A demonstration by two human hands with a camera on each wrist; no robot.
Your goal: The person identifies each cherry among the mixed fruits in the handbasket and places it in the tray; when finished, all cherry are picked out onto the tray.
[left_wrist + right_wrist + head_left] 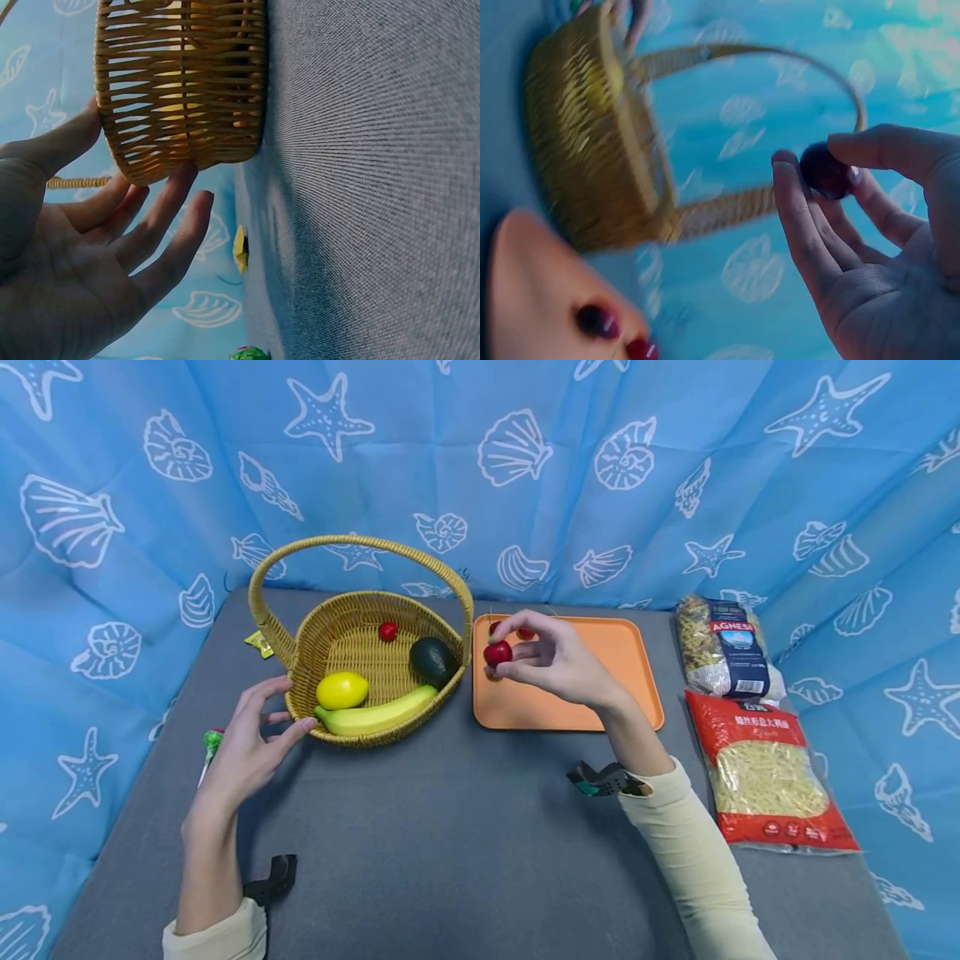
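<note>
My right hand (558, 660) pinches a dark red cherry (498, 652) between thumb and fingertips, above the left part of an orange tray (600, 710). Two more cherries (598, 321) lie on that tray, partly hidden by the hand in the head view. On the left stands a wicker basket (360, 602) with a tall arched handle. Inside it are a red cherry (387, 632), a yellow lemon (342, 690), a dark avocado (432, 662) and a banana (378, 714). My left hand (251, 735) holds the basket's left end, thumb at the rim and fingers against the side.
Two pasta bags, one dark-labelled (723, 647) and one red (772, 772), lie at the right. A yellow wrapped candy (259, 644) and a green lollipop (212, 742) are left of the basket. A blue shell-print curtain (450, 468) surrounds the grey table (450, 843).
</note>
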